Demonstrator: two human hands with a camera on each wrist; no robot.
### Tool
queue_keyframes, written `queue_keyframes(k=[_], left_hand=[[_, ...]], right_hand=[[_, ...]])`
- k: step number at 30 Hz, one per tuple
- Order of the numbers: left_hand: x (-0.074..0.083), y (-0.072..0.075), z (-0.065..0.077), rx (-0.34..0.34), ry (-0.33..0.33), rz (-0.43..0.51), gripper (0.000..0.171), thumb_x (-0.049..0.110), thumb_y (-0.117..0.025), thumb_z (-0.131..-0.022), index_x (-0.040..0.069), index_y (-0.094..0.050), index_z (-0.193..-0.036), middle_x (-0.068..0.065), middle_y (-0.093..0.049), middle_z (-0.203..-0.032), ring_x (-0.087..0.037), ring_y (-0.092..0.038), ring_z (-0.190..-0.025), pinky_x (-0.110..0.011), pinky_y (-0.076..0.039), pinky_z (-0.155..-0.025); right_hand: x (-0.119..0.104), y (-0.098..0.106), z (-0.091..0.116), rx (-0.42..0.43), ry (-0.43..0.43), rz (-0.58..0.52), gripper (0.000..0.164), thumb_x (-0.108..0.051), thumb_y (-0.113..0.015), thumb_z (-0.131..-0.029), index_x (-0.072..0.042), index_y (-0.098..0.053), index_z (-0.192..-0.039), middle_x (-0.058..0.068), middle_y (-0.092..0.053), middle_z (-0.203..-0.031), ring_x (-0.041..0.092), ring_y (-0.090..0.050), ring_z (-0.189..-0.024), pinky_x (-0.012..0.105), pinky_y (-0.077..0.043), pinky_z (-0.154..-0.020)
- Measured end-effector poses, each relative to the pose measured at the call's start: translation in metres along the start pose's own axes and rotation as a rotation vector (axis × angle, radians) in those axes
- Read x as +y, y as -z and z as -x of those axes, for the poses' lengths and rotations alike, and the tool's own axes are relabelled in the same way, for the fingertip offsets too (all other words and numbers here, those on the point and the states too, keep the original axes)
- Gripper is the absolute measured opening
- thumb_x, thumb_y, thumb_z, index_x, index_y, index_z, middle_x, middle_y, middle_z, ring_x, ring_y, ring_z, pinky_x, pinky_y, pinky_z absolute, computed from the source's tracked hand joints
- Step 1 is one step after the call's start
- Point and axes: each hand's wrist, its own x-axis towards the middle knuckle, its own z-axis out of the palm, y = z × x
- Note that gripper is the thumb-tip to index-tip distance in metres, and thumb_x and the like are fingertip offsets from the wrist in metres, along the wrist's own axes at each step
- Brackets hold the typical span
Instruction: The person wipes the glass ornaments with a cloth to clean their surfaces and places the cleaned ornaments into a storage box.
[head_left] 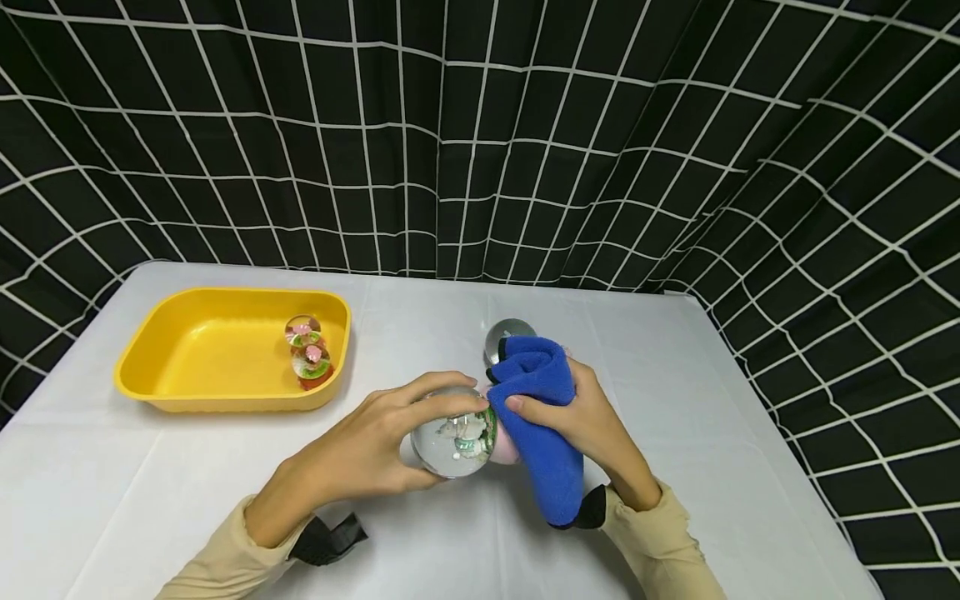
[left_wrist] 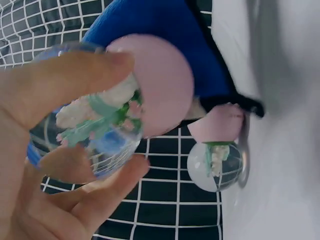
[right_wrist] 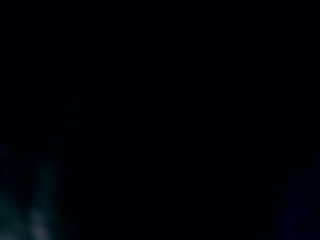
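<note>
My left hand (head_left: 371, 442) grips a snow globe (head_left: 453, 437) by its clear glass ball, thumb below and fingers over the top. Inside the ball is a white figure with green and pink trim. The pink base (left_wrist: 157, 85) of this globe points toward my right hand (head_left: 600, 417), which holds a blue cloth (head_left: 540, 417) with black edging against it. Behind the cloth, a second snow globe (left_wrist: 216, 162) with a pink base lies on its side on the white table; the cloth partly hides it in the head view. The right wrist view is nearly black.
A yellow tray (head_left: 225, 402) stands at the back left of the white-covered table (head_left: 420, 333). Two small clear globes with pink flowers and red bases, one of them this globe (head_left: 312, 362), sit at its right end. A black curtain with white grid lines (head_left: 480, 142) hangs behind.
</note>
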Motion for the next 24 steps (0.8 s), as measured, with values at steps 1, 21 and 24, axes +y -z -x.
queue_keyframes(k=[1, 21, 24], left_hand=[[0.0, 0.0, 0.001, -0.015, 0.004, 0.025, 0.078, 0.016, -0.091, -0.067, 0.027, -0.054, -0.134, 0.002, -0.054, -0.139, -0.014, -0.066, -0.106, -0.03, -0.058, -0.087], [0.001, 0.009, 0.002, -0.092, -0.008, 0.198, 0.076, 0.014, -0.09, -0.07, 0.021, -0.055, -0.137, -0.002, -0.053, -0.143, -0.017, -0.056, -0.126, -0.034, -0.052, -0.103], [-0.001, 0.011, 0.002, -0.1, 0.019, 0.259, 0.077, 0.016, -0.09, -0.07, 0.021, -0.054, -0.138, -0.001, -0.052, -0.143, -0.016, -0.054, -0.127, -0.033, -0.052, -0.101]], right_hand=[[0.0, 0.001, 0.0, -0.044, 0.004, -0.017, 0.04, -0.013, -0.074, -0.085, -0.003, -0.064, -0.122, 0.015, -0.071, -0.111, 0.021, -0.069, -0.096, 0.034, -0.057, -0.082], [0.006, 0.0, -0.002, -0.112, 0.025, -0.117, 0.028, -0.013, -0.061, -0.095, 0.003, -0.064, -0.117, -0.001, -0.07, -0.107, 0.014, -0.066, -0.098, 0.031, -0.057, -0.083], [0.01, 0.001, -0.002, -0.192, 0.107, -0.188, 0.025, -0.01, -0.058, -0.096, 0.007, -0.064, -0.113, -0.007, -0.07, -0.106, 0.012, -0.065, -0.1, 0.028, -0.055, -0.087]])
